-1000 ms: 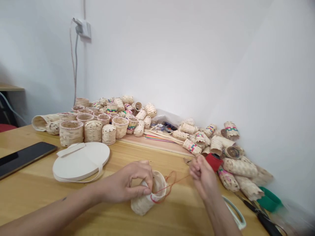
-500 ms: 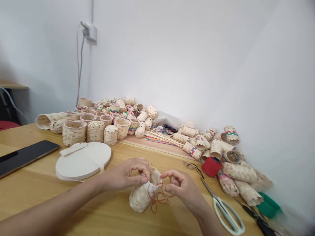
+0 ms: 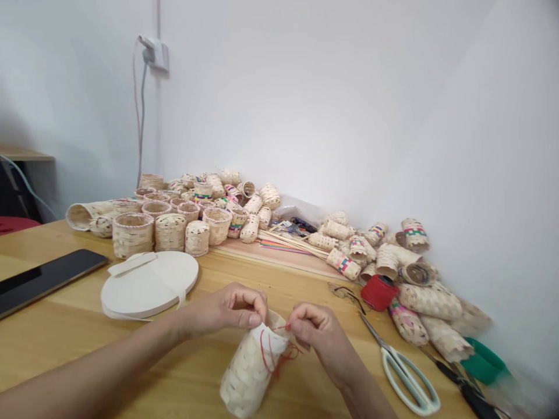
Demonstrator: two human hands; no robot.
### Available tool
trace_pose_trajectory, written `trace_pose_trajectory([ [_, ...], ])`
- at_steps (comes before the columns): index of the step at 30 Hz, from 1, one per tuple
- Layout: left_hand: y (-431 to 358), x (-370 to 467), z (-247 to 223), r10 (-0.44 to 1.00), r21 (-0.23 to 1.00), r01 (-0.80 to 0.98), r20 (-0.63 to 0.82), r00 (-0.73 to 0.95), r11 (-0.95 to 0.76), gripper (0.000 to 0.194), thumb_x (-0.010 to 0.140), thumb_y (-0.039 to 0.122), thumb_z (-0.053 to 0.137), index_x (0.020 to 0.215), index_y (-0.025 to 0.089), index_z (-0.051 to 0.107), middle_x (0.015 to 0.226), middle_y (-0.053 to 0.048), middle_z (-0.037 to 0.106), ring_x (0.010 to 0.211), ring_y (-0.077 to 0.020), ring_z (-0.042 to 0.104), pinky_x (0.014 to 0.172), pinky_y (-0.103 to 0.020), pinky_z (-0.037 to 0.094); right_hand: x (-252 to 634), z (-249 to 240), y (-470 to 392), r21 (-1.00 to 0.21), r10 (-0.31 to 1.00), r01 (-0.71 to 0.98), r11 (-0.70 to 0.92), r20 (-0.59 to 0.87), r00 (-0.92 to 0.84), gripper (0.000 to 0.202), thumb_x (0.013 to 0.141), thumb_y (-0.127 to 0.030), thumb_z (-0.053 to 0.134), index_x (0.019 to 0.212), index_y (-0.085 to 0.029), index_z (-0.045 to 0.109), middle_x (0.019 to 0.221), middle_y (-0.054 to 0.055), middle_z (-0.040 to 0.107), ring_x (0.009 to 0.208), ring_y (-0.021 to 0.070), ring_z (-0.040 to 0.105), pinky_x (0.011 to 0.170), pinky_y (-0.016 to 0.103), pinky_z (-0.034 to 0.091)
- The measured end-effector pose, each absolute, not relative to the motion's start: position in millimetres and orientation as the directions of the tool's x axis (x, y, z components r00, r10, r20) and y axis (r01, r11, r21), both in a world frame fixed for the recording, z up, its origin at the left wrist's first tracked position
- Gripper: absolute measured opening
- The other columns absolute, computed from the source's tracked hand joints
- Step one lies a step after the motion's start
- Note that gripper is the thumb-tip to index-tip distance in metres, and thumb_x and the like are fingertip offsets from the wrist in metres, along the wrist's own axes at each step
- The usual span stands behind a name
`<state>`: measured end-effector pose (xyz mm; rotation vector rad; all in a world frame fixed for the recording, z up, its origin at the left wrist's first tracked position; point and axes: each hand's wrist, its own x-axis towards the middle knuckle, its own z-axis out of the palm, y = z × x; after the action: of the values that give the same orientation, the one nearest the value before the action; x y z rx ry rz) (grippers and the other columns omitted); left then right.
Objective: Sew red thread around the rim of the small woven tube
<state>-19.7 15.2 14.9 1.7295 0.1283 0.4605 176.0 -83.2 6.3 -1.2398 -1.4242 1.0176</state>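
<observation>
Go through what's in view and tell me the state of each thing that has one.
Held basket: tilted, mouth open
Left hand: pinching the basket's rim
Red thread: slack, in loops
Right hand: pinching the thread
Scissors: closed, lying down
Phone: flat, screen dark
White roll: flat, partly unwound
Plug: in the socket

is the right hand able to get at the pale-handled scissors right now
Probably yes: the pale-handled scissors lie uncovered on the table, beside the right forearm. The right hand appears to pinch the red thread, so it might need to let go first.
</observation>
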Motion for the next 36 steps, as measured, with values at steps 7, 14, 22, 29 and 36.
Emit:
trace_pose_trajectory([
  [7, 17, -21, 16, 0.302, 0.966, -0.192, 0.238, 0.923, -0.173, 0.032, 0.076, 0.046, 0.066, 0.073, 0.014, 0.064, 0.072, -0.001, 0.052, 0.07, -0.0129, 0.046, 0.066, -0.024, 0.036, 270, 10, -77, -0.77, 0.739, 0.609, -0.193, 0.294, 0.606, 0.019, 0.068, -0.03, 0.063, 0.051, -0.023, 0.059, 0.051, 0.002, 0.053, 0.056, 0.018, 0.048, 0.052, 0.026, 0.028],
  [14, 16, -21, 14, 0.289, 0.966, -0.179, 0.228, 0.93, -0.189, 0.032, 0.076, 0.045, 0.066, 0.073, 0.013, 0.065, 0.07, 0.0, 0.051, 0.067, -0.0119, 0.043, 0.062, -0.023, 0.034, 250, 15, -80, -0.787, 0.817, 0.607, -0.109, 0.277, 0.506, 0.036, 0.071, -0.049, 0.062, 0.095, -0.025, 0.072, 0.058, -0.001, 0.057, 0.053, 0.0166, 0.044, 0.051, 0.025, 0.028],
  [22, 17, -20, 15, 0.315, 0.978, -0.151, 0.19, 0.93, -0.142, 0.032, 0.075, 0.045, 0.068, 0.074, 0.013, 0.065, 0.07, 0.001, 0.05, 0.066, -0.0107, 0.043, 0.061, -0.021, 0.035, 174, 8, -86, -0.97, 0.979, 0.233, 0.064, 0.016, -0.201, 0.032, 0.077, -0.049, 0.062, 0.076, -0.019, 0.073, 0.054, -0.004, 0.046, 0.049, 0.0078, 0.028, 0.048, 0.021, 0.023],
  [29, 17, -20, 14, 0.298, 0.979, -0.156, 0.189, 0.936, -0.132, 0.032, 0.076, 0.044, 0.068, 0.074, 0.011, 0.066, 0.071, 0.0, 0.052, 0.067, -0.0103, 0.045, 0.063, -0.02, 0.035, 195, 5, -76, -0.836, 0.985, 0.549, -0.022, 0.076, 0.154, 0.031, 0.071, -0.048, 0.061, 0.064, -0.018, 0.062, 0.051, -0.004, 0.048, 0.047, 0.0096, 0.038, 0.048, 0.021, 0.029],
  [36, 17, -20, 14, 0.284, 0.976, -0.166, 0.2, 0.938, -0.139, 0.033, 0.075, 0.045, 0.068, 0.075, 0.012, 0.066, 0.072, 0.0, 0.053, 0.067, -0.0108, 0.045, 0.062, -0.021, 0.034, 269, 15, -78, -0.596, 0.742, 0.711, -0.374, 0.267, 0.615, 0.02, 0.072, -0.034, 0.057, 0.073, -0.02, 0.07, 0.055, 0.004, 0.056, 0.056, 0.0191, 0.049, 0.049, 0.025, 0.027],
])
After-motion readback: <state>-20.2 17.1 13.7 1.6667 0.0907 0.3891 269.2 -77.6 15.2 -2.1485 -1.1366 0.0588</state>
